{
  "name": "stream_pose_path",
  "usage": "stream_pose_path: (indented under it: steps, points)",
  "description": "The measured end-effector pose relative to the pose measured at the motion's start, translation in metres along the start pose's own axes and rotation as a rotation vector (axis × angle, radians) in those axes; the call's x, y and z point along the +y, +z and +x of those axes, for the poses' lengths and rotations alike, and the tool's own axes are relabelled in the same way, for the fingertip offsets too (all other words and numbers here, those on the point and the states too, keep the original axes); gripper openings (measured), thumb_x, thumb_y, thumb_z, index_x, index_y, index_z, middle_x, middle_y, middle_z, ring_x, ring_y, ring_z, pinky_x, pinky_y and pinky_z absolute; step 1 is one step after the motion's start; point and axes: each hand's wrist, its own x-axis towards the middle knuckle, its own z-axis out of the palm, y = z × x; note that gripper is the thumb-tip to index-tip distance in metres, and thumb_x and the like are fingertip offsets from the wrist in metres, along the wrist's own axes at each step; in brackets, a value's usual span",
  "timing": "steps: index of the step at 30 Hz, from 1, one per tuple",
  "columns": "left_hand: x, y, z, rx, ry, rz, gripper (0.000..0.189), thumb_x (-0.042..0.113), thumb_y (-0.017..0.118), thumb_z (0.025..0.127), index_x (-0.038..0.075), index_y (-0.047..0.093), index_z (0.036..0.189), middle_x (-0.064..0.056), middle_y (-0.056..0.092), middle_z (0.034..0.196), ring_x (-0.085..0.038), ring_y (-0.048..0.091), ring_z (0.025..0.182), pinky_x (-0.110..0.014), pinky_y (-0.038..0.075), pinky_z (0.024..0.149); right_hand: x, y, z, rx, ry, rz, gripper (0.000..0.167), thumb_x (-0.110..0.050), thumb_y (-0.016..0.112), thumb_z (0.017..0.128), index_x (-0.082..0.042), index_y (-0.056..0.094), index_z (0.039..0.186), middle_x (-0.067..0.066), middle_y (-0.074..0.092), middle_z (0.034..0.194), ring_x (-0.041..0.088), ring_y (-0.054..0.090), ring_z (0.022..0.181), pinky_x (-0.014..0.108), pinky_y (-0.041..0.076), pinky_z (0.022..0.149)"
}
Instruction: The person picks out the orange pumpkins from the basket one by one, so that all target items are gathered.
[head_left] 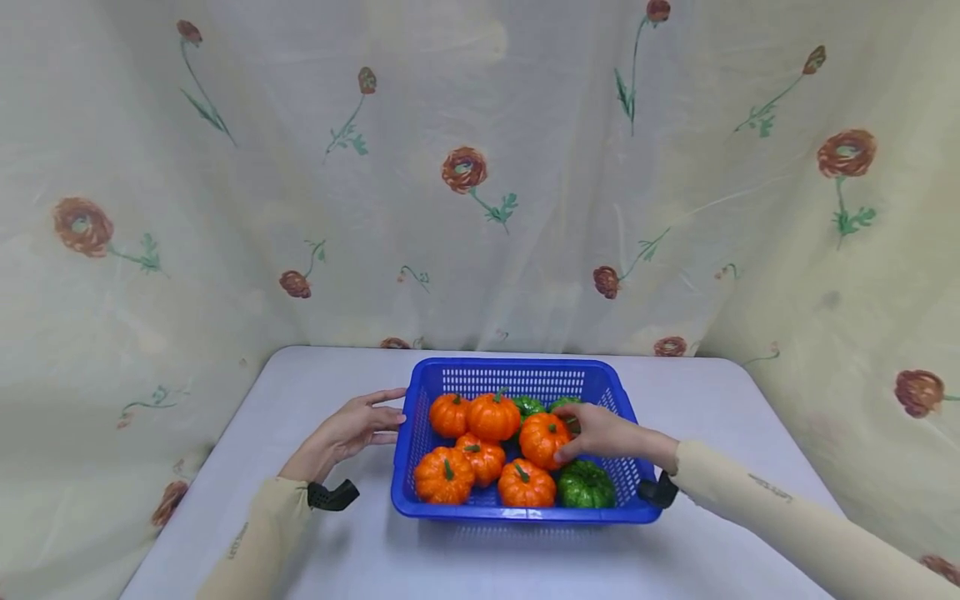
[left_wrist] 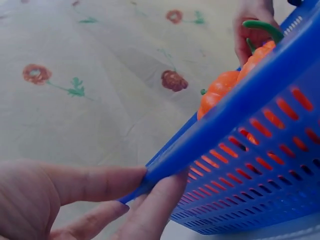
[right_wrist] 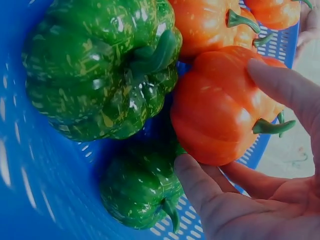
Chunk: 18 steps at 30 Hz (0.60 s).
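Observation:
A blue plastic basket [head_left: 525, 514] on the table holds several orange toy pumpkins and some green ones. At its left side, my left hand [head_left: 352, 429] pinches the rim [left_wrist: 200, 135] between thumb and fingers. Inside the basket, my right hand [head_left: 603, 432] grips an orange pumpkin [right_wrist: 215, 110] with a green stem, thumb on one side and fingers on the other. Close to that hand are a large speckled green pumpkin [right_wrist: 100, 75] and a smaller green pumpkin [right_wrist: 140, 190]. Another orange pumpkin [head_left: 444, 476] lies at the basket's near left corner.
The basket stands on a white table [head_left: 337, 542] with rounded far corners. A pale flowered curtain [head_left: 525, 275] hangs behind the table and along both sides. Each wrist carries a black camera band [head_left: 333, 496].

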Motion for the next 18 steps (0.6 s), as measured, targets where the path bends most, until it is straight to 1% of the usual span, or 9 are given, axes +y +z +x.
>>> stream_pose_path:
  steps: [3,7,11,14,18]
  points:
    - [-0.001,-0.001,0.003,-0.033,-0.006,-0.044,0.061,0.003,0.061,0.09,0.011,0.038,0.146,-0.01,0.068,0.103,-0.021,0.068,0.094,-0.04,0.057,0.085,0.001,0.0,0.001,0.014,0.024,0.02,0.074,-0.024,0.082,0.075,0.004,0.049,0.133,0.019,0.058,0.128,0.032,0.061,0.112,0.044,0.054,0.093]
    - [-0.003,-0.002,0.005,-0.063,-0.009,-0.084,0.062,0.002,0.06,0.091,0.012,0.035,0.147,-0.009,0.067,0.101,-0.02,0.067,0.094,-0.039,0.058,0.085,0.001,0.002,0.003,0.034,0.042,0.008,0.074,-0.024,0.083,0.073,0.004,0.049,0.133,0.017,0.059,0.126,0.028,0.062,0.108,0.043,0.055,0.092]
    - [-0.007,-0.003,0.005,-0.068,-0.004,-0.108,0.064,0.004,0.061,0.091,0.013,0.034,0.148,-0.007,0.066,0.1,-0.02,0.067,0.096,-0.039,0.057,0.086,0.0,0.003,0.002,0.054,0.033,-0.002,0.073,-0.021,0.081,0.072,0.006,0.05,0.132,0.019,0.059,0.124,0.028,0.062,0.105,0.042,0.055,0.091]
    - [-0.01,-0.003,0.003,-0.073,0.0,-0.133,0.064,0.005,0.06,0.092,0.015,0.034,0.149,-0.007,0.066,0.101,-0.02,0.067,0.097,-0.039,0.057,0.087,-0.002,0.001,-0.002,0.066,0.03,-0.017,0.07,-0.023,0.079,0.072,0.004,0.052,0.131,0.017,0.059,0.124,0.027,0.061,0.104,0.044,0.054,0.092]
    - [-0.012,-0.002,0.001,-0.083,0.009,-0.157,0.065,0.005,0.059,0.092,0.016,0.032,0.15,-0.008,0.064,0.107,-0.02,0.067,0.097,-0.037,0.058,0.085,-0.005,-0.004,-0.01,0.094,0.029,-0.022,0.064,-0.025,0.077,0.074,0.0,0.055,0.129,0.016,0.058,0.125,0.025,0.059,0.105,0.046,0.053,0.094]
